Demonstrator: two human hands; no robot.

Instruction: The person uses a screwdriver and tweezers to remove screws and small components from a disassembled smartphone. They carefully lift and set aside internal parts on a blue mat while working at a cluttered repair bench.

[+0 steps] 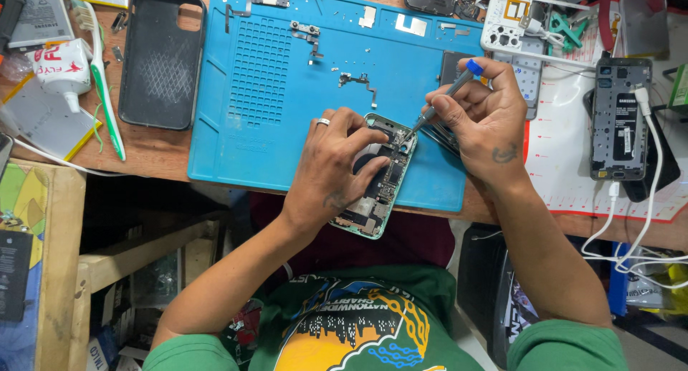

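An opened phone with a pale green frame and bare circuit boards lies on the front edge of a blue work mat. My left hand, a ring on one finger, lies over the phone and pins it down. My right hand grips a thin screwdriver with a blue cap. Its tip touches the phone's upper part, near the camera corner.
A black phone case lies left of the mat, beside a green and white toothbrush and a glue tube. Small flex parts and screws dot the mat. A second opened phone with a white cable lies at right.
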